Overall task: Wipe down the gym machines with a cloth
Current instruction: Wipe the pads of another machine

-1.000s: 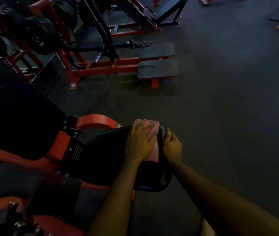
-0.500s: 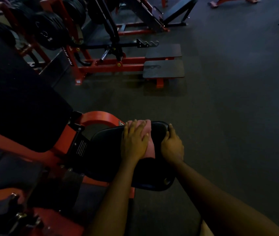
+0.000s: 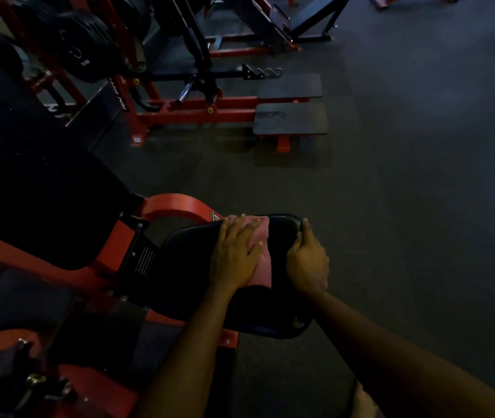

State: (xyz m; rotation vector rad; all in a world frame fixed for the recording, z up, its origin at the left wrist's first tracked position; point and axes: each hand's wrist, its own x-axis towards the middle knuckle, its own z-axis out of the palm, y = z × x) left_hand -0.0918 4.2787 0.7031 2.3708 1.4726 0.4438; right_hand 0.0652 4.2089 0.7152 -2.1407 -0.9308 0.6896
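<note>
Near, the left hand (image 3: 234, 257) lies flat, fingers spread, pressing the pink cloth (image 3: 265, 267) onto the far part of the black seat pad (image 3: 188, 267), while the right hand (image 3: 308, 263) curls round the pad's right edge. Over the last second the cloth has slid left, away from that hand, so the pad's left side is probably next; farther off, the red machine (image 3: 210, 105) likely awaits wiping

Pretty dim in here, dark grey floor (image 3: 391, 206) everywhere, black weight plates (image 3: 86, 46) racked at 11 o'clock, twin footplates (image 3: 291, 119) around 12.
</note>
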